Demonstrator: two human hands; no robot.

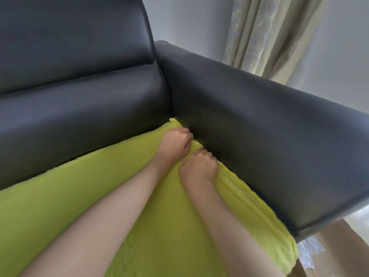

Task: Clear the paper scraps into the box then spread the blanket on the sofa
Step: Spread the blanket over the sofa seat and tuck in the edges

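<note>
A pale curtain (265,35) is hanging in long vertical folds at the upper right, showing a faint leafy pattern in cream and soft green. A plain grey-white wall (189,19) is running behind it and showing again to its right. At the lower right corner, a strip of light brown floor (337,250) is showing, with a bit of white lacy fabric (308,254) lying over it.
</note>
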